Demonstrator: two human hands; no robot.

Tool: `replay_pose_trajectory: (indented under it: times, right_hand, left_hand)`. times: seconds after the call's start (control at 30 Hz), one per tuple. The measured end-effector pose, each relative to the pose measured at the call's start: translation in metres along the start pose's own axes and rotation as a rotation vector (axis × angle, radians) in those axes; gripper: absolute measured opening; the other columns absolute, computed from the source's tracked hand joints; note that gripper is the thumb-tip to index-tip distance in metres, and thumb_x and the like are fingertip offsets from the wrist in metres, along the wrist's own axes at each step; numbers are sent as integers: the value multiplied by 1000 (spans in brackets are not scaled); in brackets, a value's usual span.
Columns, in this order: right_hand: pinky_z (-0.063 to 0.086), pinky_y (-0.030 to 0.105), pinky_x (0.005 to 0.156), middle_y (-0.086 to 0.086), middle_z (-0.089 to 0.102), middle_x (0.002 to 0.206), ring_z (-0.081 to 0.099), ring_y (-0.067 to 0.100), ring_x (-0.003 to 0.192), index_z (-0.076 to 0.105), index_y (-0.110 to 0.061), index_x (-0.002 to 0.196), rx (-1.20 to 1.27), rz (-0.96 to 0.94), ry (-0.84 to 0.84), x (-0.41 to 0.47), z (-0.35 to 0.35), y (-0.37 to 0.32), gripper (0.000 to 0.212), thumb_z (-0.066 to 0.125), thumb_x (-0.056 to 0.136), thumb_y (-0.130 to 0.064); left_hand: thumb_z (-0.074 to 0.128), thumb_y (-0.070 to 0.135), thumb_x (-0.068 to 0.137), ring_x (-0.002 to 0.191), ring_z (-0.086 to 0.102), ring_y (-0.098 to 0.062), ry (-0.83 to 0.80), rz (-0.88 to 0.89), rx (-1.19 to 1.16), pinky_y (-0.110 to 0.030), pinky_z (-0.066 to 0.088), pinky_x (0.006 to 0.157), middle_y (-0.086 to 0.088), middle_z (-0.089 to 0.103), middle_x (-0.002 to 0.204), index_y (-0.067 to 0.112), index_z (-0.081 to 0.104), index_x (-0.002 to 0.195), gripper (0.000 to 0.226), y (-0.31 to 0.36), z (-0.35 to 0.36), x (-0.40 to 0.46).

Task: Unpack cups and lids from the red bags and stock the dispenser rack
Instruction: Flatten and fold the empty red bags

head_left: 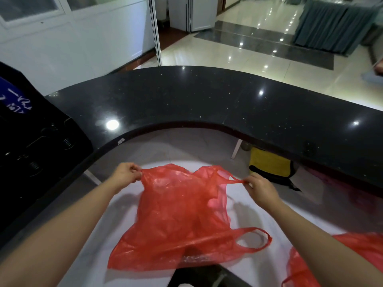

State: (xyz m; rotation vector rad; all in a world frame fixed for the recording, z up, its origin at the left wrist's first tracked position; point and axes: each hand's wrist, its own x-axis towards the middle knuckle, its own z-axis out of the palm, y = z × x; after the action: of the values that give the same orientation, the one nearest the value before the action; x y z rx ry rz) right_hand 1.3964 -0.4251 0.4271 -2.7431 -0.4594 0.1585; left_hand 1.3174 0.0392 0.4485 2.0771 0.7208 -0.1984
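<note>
Two hands are seen at the upper edge of one red bag [178,214], which is taken as the landmark. At the bag's upper left corner, the left hand [125,176] is clenched on a pinch of plastic. The bag itself is held up above the white surface [116,214], hanging below and between the grips, its body sagging toward the viewer; one loose handle loop [255,238] trails at its lower right. At the upper right, a stretched handle strip is pinched by the right hand [260,188]. The mouth is thus drawn taut along a left-to-right axis, and both hands lie equally near it. Contents cannot be made out through the plastic. A second red bag [352,257] lies to the lower right. The opening probably needs spreading next.
</note>
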Motion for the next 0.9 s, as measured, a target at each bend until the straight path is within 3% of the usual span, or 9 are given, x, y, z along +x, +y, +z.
replay_pose_trajectory:
  times: [0.1,0.27,0.33,0.4,0.47,0.6,0.7,0.8,0.9]
  right_hand:
    - [50,39,68,5,62,100,62,31,93,76,-14,100,-113,169,4,-8,-11,34,19,58,97,-17]
    - [52,40,65,6,61,100,61,31,85,76,-12,99,-183,307,8,-16,-13,52,24,52,98,-11]
    - [54,41,66,8,57,107,60,33,86,70,-15,110,-198,338,-59,-16,-14,49,27,50,95,-5]
    - [50,38,64,8,51,119,60,31,92,53,-24,137,-211,348,-160,-14,-17,42,54,54,88,-3]
    - [52,39,71,7,47,128,56,29,104,36,-28,149,-244,322,-197,-10,-21,31,72,58,84,-9]
    - [41,41,97,9,43,136,46,32,122,21,-28,156,-595,221,-210,-1,-27,-2,73,54,91,-26]
    - [34,45,103,13,38,143,39,36,127,10,-27,158,-723,212,-385,6,-43,-27,81,54,90,-29]
    - [34,47,107,12,37,151,38,36,134,11,-26,159,-582,141,-433,16,-61,-54,83,52,87,-26]
    - [46,46,104,8,53,145,52,31,128,41,-21,150,-220,41,-272,30,-64,-87,60,52,93,-35]
  left_hand:
    - [75,5,84,83,68,-26,169,8,314,-32,50,83,-6,73,74,14,74,79,10,-10,-30,9]
    - [75,7,84,84,67,-26,244,44,293,-30,50,81,-10,73,80,10,76,88,5,-5,-23,11]
    - [74,9,85,87,67,-26,229,91,273,-32,51,84,-8,74,85,11,76,91,7,3,-9,10]
    - [73,12,88,88,64,-24,213,137,258,-30,48,83,-5,72,86,12,76,95,8,13,5,9]
    - [72,12,88,85,62,-20,208,178,234,-29,47,82,-2,68,82,13,76,96,9,22,18,10]
    - [71,15,88,85,63,-20,170,239,216,-27,46,77,4,66,81,18,75,95,9,42,38,10]
    - [72,19,86,80,58,-14,182,269,197,-25,42,75,14,61,74,23,73,92,8,55,45,10]
    - [73,21,86,79,59,-13,174,288,178,-24,41,72,17,60,72,26,72,91,7,69,51,10]
    - [75,21,85,81,64,-12,99,326,124,-24,45,72,11,67,78,28,70,89,9,83,63,6]
